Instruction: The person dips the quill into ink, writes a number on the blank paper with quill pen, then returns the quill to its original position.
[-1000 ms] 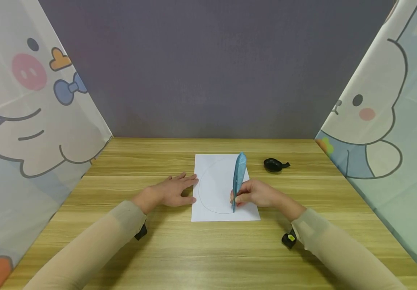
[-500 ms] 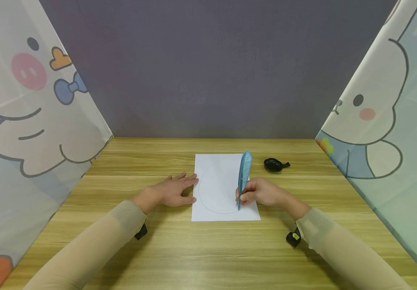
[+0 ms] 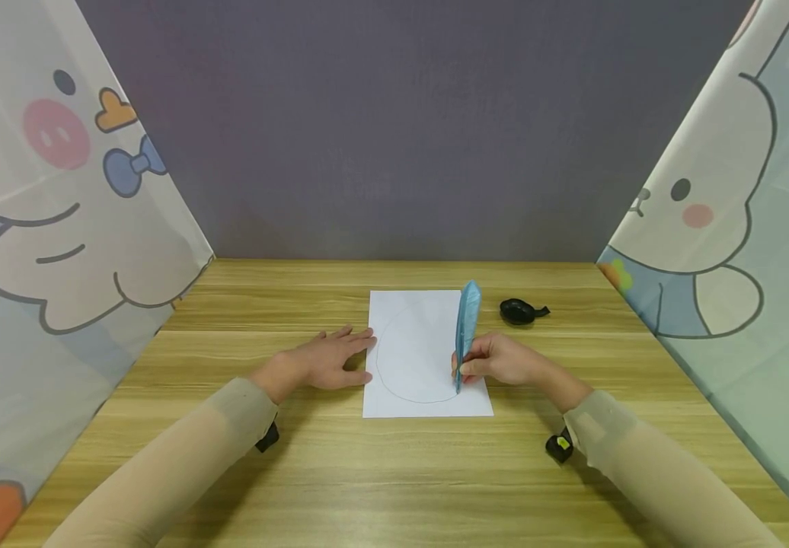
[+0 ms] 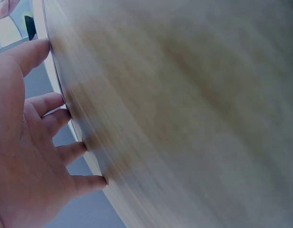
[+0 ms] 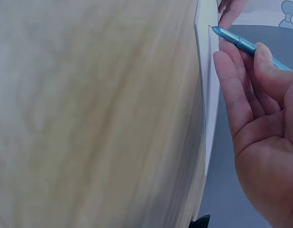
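Clearly, the left hand (image 3: pixel 329 363) is propped on straight, spread fingers at the paper (image 3: pixel 415 342), while a blue feather pen (image 3: pixel 467 320) is pinched by the right hand (image 3: pixel 500 360).

- A hand could pass from the desk's (image 3: pixel 250 304) far left corner to the left hand (image 3: pixel 329 362), or between the sleeves (image 3: pixel 168 472).
- In the way: right hand (image 3: pixel 502 360), steep blue pen (image 3: pixel 467 321); black object (image 3: pixel 517 311) toward the far right corner.

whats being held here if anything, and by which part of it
The right hand holds the blue feather pen by its lower barrel, just above the tip. The left hand holds nothing; its fingers touch the paper.
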`<action>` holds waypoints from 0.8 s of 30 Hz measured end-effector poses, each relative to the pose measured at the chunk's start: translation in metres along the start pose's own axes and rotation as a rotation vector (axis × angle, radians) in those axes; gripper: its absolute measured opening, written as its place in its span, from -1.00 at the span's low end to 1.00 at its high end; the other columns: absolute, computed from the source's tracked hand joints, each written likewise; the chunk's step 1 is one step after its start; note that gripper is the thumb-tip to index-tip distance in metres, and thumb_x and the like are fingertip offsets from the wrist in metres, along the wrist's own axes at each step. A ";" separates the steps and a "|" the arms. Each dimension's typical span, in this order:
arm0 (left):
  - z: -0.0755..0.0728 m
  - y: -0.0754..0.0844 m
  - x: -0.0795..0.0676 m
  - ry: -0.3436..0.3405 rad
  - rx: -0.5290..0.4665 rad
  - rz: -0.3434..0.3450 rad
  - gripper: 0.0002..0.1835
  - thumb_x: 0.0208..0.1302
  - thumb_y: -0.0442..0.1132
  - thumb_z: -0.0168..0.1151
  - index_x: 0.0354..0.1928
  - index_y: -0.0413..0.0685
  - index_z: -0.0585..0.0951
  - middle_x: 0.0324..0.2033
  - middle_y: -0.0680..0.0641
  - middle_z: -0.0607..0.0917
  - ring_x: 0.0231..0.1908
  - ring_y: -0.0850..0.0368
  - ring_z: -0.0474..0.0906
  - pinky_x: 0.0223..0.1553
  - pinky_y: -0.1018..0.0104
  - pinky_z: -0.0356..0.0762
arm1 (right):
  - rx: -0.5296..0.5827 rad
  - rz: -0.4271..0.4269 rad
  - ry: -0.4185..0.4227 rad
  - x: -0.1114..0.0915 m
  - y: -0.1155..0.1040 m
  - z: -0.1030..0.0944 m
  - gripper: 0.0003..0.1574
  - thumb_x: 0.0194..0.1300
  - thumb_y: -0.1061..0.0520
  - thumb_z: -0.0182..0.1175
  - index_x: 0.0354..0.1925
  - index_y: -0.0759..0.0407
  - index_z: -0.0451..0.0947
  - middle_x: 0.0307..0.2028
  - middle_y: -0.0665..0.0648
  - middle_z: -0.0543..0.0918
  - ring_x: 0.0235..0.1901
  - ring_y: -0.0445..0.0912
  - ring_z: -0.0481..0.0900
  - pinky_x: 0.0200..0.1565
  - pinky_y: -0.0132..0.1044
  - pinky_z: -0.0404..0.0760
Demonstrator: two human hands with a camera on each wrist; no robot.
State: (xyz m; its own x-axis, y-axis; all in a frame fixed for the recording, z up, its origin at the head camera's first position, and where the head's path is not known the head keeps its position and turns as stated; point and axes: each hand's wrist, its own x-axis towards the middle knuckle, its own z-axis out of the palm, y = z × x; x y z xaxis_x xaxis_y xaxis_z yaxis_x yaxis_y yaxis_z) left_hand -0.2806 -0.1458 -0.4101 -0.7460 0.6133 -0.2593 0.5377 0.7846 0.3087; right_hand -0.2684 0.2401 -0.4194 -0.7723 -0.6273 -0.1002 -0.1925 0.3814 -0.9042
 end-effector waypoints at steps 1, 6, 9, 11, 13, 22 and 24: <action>0.000 0.000 0.000 -0.001 0.000 -0.001 -0.11 0.65 0.32 0.08 0.80 0.10 0.11 0.79 0.02 0.03 0.78 -0.29 -0.14 0.65 -0.57 -0.14 | 0.004 0.001 0.000 0.000 0.000 0.000 -0.73 0.58 0.34 0.25 0.07 0.56 0.71 -0.04 0.41 0.84 -0.08 -0.01 0.86 0.02 -0.14 0.87; 0.000 0.001 0.000 -0.004 0.000 0.000 -0.11 0.65 0.32 0.07 0.80 0.10 0.11 0.79 0.00 0.03 0.77 -0.30 -0.14 0.64 -0.58 -0.14 | 0.017 0.012 0.005 0.000 0.002 -0.003 -0.73 0.58 0.34 0.26 0.09 0.56 0.69 -0.02 0.40 0.83 -0.08 -0.05 0.85 0.05 -0.14 0.86; 0.000 0.001 0.000 -0.004 -0.002 0.000 -0.11 0.65 0.32 0.07 0.80 0.09 0.11 0.80 0.00 0.03 0.77 -0.31 -0.14 0.64 -0.59 -0.14 | 0.019 0.008 0.005 0.000 0.004 -0.006 -0.71 0.58 0.34 0.25 0.09 0.60 0.67 -0.03 0.42 0.84 -0.09 -0.06 0.86 0.04 -0.12 0.87; -0.001 0.001 0.000 -0.006 -0.004 -0.001 -0.11 0.65 0.32 0.08 0.80 0.09 0.11 0.80 0.00 0.03 0.77 -0.31 -0.14 0.64 -0.58 -0.14 | 0.019 0.007 0.006 0.001 0.005 -0.008 -0.70 0.58 0.35 0.24 0.09 0.62 0.67 -0.05 0.42 0.84 -0.11 -0.08 0.86 0.03 -0.11 0.87; -0.001 0.002 -0.001 -0.007 -0.005 -0.003 -0.11 0.65 0.31 0.08 0.80 0.09 0.11 0.80 0.01 0.02 0.77 -0.30 -0.15 0.65 -0.58 -0.15 | 0.018 0.007 0.010 0.001 0.006 -0.009 -0.70 0.58 0.36 0.24 0.09 0.63 0.67 -0.06 0.42 0.84 -0.12 -0.09 0.86 0.02 -0.12 0.87; -0.001 0.002 -0.001 -0.007 -0.003 -0.004 -0.11 0.65 0.30 0.09 0.79 0.09 0.12 0.80 0.01 0.03 0.78 -0.30 -0.15 0.64 -0.58 -0.14 | 0.023 0.022 0.042 0.001 0.008 -0.017 -0.70 0.58 0.36 0.24 0.11 0.62 0.66 -0.04 0.44 0.83 -0.10 0.01 0.86 0.01 -0.12 0.87; 0.000 0.002 -0.001 -0.007 -0.003 -0.005 -0.11 0.65 0.30 0.09 0.79 0.09 0.12 0.80 0.01 0.03 0.78 -0.30 -0.15 0.64 -0.58 -0.14 | 0.030 0.020 0.051 0.002 0.008 -0.018 -0.70 0.58 0.36 0.23 0.11 0.64 0.66 -0.04 0.45 0.82 -0.10 0.01 0.86 0.01 -0.11 0.87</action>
State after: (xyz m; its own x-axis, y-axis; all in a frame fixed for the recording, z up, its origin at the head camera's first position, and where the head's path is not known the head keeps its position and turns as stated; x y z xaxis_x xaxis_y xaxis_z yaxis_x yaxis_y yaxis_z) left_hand -0.2796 -0.1449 -0.4091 -0.7457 0.6104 -0.2672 0.5332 0.7871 0.3102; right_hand -0.2825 0.2548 -0.4194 -0.8058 -0.5840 -0.0983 -0.1586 0.3727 -0.9143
